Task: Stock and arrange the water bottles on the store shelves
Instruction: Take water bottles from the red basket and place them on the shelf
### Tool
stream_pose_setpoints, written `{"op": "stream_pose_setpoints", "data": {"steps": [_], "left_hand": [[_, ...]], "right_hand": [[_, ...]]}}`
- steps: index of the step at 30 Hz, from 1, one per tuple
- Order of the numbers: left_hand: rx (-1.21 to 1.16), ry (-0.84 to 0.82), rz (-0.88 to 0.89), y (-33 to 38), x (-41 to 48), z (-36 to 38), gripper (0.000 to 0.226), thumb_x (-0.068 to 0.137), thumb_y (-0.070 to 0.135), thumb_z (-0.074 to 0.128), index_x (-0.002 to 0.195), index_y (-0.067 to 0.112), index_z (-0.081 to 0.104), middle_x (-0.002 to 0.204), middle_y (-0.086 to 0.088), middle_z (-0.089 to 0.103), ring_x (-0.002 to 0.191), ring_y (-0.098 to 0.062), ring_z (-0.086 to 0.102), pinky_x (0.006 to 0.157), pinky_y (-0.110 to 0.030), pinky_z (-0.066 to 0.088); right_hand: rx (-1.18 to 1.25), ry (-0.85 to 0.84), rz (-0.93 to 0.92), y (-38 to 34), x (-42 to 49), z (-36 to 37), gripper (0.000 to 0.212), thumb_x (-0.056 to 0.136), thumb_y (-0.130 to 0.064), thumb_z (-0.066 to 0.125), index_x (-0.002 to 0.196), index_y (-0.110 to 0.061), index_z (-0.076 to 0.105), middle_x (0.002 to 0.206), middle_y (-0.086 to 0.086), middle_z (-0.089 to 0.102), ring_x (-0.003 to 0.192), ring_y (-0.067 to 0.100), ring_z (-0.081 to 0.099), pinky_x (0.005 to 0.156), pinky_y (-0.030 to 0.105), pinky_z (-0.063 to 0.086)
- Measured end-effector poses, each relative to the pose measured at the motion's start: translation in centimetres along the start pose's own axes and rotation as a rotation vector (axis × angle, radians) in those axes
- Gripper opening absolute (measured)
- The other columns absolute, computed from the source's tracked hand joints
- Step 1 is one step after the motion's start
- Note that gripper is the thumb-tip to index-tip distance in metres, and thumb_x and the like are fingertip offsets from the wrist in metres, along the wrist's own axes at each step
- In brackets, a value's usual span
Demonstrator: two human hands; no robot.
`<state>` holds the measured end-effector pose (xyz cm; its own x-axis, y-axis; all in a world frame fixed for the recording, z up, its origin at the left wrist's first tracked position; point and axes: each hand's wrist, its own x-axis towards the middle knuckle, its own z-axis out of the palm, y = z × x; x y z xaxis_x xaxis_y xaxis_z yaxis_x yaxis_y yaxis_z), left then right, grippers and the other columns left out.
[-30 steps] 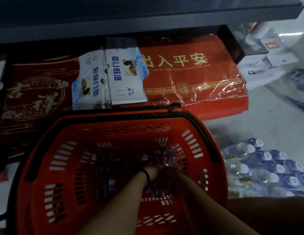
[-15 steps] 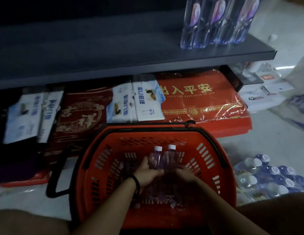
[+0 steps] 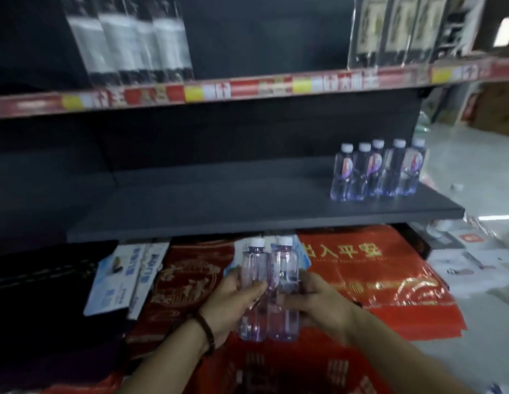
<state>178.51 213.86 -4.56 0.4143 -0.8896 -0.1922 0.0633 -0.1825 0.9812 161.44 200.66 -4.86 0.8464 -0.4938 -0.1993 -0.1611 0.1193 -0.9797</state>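
Two clear, purple-tinted water bottles with white caps stand upright side by side between my hands. My left hand (image 3: 233,302) grips the left bottle (image 3: 253,268) and my right hand (image 3: 318,302) grips the right bottle (image 3: 284,265). They hover above the red basket (image 3: 304,365), below the front edge of the dark grey shelf (image 3: 247,206). At the right end of that shelf stands a group of several matching bottles (image 3: 375,172).
Red plastic-wrapped mats (image 3: 375,274) and white-blue packets (image 3: 119,280) lie under the shelf. An upper shelf with a red price strip (image 3: 247,89) carries packaged goods. White packaging (image 3: 475,260) litters the floor at the right.
Both hands lifted the two bottles out of the basket and up toward the grey shelf. The view tilted upward, revealing the shelf's bottles and the upper shelf.
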Motion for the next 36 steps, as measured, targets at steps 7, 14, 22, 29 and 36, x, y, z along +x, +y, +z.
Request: {"op": "stream_pose_setpoints", "data": {"steps": [7,14,22,29,36], "left_hand": [[-0.007,0.169,0.218,5.9,5.3,-6.7,0.046,0.089,0.008,0.081,0.13,0.021,0.063,0.118,-0.009,0.077,0.112,-0.026,0.074,0.102,-0.051,0.058],[0.131,0.424,0.418,8.9,13.4,-13.4,0.036,0.093,0.017,0.079,0.121,0.034,0.064,0.101,0.012,0.077,0.093,0.0,0.072,0.078,-0.02,0.056],[0.24,0.581,0.404,6.9,22.2,-20.6,0.05,0.092,0.016,0.078,0.133,0.032,0.055,0.116,0.015,0.068,0.108,-0.011,0.066,0.094,-0.033,0.052],[0.36,0.584,0.35,7.2,26.9,-25.3,0.07,0.091,0.008,0.076,0.148,0.034,0.043,0.121,0.015,0.063,0.112,-0.013,0.062,0.091,-0.029,0.048],[0.396,0.681,0.259,7.8,28.4,-26.8,0.067,0.083,0.005,0.081,0.139,0.025,0.05,0.118,0.008,0.066,0.107,-0.018,0.065,0.088,-0.031,0.049]], "right_hand": [[-0.366,0.333,-0.244,-9.1,8.3,2.9,0.062,0.071,-0.026,0.099,0.12,-0.026,0.061,0.108,-0.006,0.076,0.094,0.007,0.075,0.08,0.026,0.063],[-0.432,0.558,-0.364,-12.5,19.4,5.8,0.048,0.082,-0.037,0.09,0.121,-0.034,0.062,0.105,-0.017,0.072,0.095,0.005,0.068,0.085,0.028,0.056],[-0.527,0.501,-0.293,-11.2,31.3,8.0,0.057,0.085,-0.028,0.089,0.134,-0.024,0.059,0.12,-0.002,0.072,0.105,0.013,0.065,0.088,0.025,0.051],[-0.634,0.382,-0.27,-12.3,39.4,10.4,0.054,0.096,-0.022,0.073,0.143,-0.017,0.047,0.131,0.013,0.066,0.112,0.029,0.065,0.091,0.036,0.055],[-0.766,0.361,-0.194,-13.2,41.7,11.5,0.063,0.097,-0.006,0.07,0.147,-0.004,0.032,0.14,0.024,0.058,0.125,0.038,0.062,0.093,0.039,0.053]]}}
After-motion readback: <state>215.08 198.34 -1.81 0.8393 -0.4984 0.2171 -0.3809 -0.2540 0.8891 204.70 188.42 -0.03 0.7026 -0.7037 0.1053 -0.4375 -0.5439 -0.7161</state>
